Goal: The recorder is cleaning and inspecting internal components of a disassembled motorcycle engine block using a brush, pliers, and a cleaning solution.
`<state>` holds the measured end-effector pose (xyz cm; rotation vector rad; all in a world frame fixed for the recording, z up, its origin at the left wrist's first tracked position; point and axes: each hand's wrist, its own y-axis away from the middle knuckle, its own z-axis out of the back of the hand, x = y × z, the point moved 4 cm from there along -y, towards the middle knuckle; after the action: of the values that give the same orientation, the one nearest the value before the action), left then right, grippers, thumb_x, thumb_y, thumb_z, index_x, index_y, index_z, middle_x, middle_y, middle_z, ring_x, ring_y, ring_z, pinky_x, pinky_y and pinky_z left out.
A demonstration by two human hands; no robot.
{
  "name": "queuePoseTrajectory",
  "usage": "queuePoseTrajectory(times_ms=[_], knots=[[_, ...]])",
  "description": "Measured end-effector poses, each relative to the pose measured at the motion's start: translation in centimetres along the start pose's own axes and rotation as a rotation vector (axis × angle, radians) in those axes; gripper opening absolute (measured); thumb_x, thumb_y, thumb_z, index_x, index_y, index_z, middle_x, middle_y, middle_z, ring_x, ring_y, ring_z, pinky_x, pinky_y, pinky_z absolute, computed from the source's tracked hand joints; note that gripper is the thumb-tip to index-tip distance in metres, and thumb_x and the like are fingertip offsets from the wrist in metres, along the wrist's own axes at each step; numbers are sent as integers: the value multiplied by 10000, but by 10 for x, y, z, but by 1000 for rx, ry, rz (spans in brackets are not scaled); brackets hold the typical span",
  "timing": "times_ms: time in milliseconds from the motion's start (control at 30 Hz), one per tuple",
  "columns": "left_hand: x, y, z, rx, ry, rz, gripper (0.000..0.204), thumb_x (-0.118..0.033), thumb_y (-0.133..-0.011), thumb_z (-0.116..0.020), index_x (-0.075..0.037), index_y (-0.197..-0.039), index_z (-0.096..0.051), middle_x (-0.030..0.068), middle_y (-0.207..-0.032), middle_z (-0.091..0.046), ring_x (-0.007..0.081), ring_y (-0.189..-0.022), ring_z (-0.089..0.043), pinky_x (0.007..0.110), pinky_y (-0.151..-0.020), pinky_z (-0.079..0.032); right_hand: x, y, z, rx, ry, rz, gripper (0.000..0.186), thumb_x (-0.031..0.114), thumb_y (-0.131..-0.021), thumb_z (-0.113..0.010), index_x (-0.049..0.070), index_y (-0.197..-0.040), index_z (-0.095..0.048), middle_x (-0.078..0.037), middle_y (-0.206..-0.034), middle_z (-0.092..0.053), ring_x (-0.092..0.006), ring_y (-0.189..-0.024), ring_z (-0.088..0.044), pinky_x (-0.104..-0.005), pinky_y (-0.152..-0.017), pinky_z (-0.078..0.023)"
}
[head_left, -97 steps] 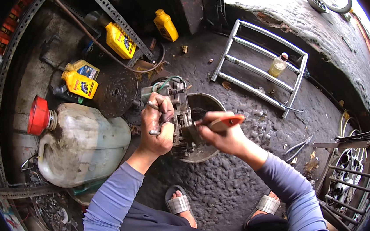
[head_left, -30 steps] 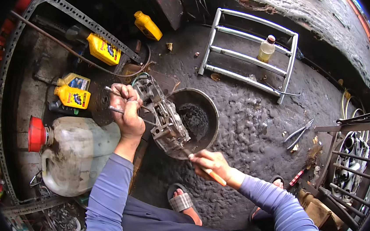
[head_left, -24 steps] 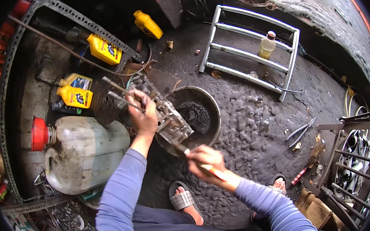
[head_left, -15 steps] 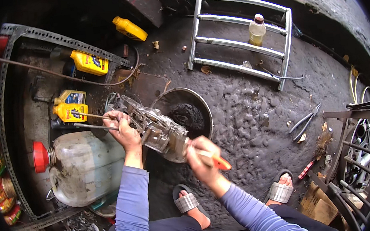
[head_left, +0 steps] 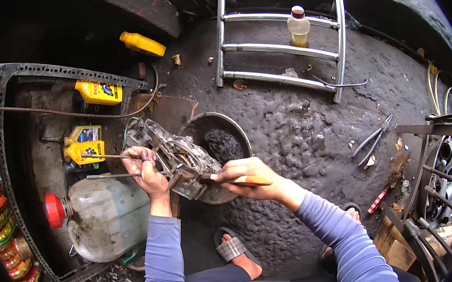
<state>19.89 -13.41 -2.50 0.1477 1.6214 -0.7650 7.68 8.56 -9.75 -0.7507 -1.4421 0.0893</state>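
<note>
Deep upper-left shadow, pale glints along the metal rack (head_left: 278, 49), fisheye curvature toward black rims.

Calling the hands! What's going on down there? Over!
Left hand gripping metal engine part. Right hand holding brush at its near end. Part overlapping round pan in view. Nothing seen blocking hands.

Rough metal is seen on the engine part (head_left: 185, 154), smooth metal on 2 rods (head_left: 113, 176), glossy metal on the rack (head_left: 282, 50) near the lumpy floor (head_left: 290, 135)'s far edge, cloudy plastic on the jug (head_left: 111, 215).
</note>
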Motion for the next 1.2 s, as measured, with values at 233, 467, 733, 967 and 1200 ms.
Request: queuePoseTrajectory(times_ms=[233,467,733,967,1200], knots=[[1,2,-1,-64,-64,-3,321,16,-740,-412,-88,-1044,-416,34,-884,-415,128,-776,-420,285,-734,-404,0,24,-27,-171,108,-83,214,36,-817,-733,14,-1024,-682,-127,-878,-639,-319,-768,-676,-401,-668,-561],[7,-10,4,-119,-66,23,277,47,-802,-446,-92,-1041,-435,26,-865,-441,115,-739,-438,272,-699,-405,5,39,-48,-671,241,-116,132,-14,-818,-710,-21,-945,-674,-151,-840,-652,-311,-716,-666,-383,-636,-560],[15,-20,23,-255,-123,61,246,73,-831,-465,-102,-996,-416,35,-857,-482,121,-689,-456,280,-636,-431,-5,63,-105,-864,92,-289,99,-40,-827,-693,-35,-923,-670,-162,-845,-636,-304,-734,-659,-363,-658,-531],[17,-26,33,-287,-138,54,244,104,-810,-461,-94,-948,-432,39,-821,-498,134,-658,-488,282,-592,-441,2,50,-100,-918,83,-292,69,-47,-848,-670,-34,-912,-648,-169,-840,-625,-328,-744,-641,-383,-683,-531],[23,-29,36,-296,-77,47,206,88,-870,-494,-77,-964,-415,52,-814,-490,139,-624,-497,265,-562,-452,-23,47,-98,-1058,172,-420,103,15,-894,-654,-19,-991,-655,-173,-892,-629,-362,-770,-647,-404,-692,-525]])
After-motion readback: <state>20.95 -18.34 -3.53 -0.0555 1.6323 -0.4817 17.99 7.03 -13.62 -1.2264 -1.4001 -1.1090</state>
